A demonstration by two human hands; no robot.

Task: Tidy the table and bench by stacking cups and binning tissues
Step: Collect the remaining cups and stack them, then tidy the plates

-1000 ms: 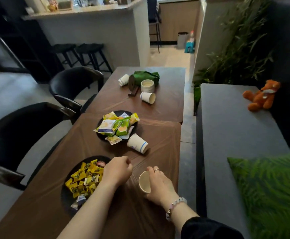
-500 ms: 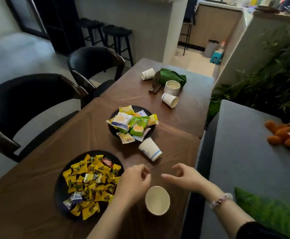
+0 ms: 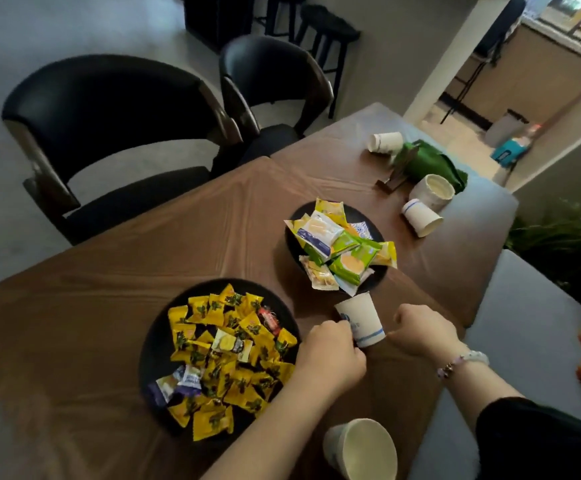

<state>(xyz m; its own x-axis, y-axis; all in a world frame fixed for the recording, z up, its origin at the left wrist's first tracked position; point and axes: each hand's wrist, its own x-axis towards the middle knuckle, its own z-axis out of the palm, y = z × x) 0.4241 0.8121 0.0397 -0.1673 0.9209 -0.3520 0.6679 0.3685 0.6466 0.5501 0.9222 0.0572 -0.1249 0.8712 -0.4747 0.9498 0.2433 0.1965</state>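
Paper cup, white with a blue band, lies tipped on its side at the near right part of the table, between the two hands and just below the snack plate.

Left hand: fingers curled against the cup's left side, apparently gripping it. Right hand: fingers curled, knuckles up, just beside the banded end. Whether it touches the cup cannot be told, nor whether the cup has left the tabletop.

A second cup stands upright, mouth open, at the near edge of the table, close by the left forearm. This is judged the likely base of the stack.

Risks noted:
- The wall is thin paper. A hard squeeze from both sides would likely dent it, and it would then nest poorly.
- Loose packets overhang the snack plate towards the cup. A careless lift could drag one off.
- Drawing the left arm back could knock the upright cup off the edge.
- Any dregs are hidden. Tilting the mouth downward could spill them.

The candy plate sits just beside the left hand. Further cups remain uncollected at the far end, well apart.
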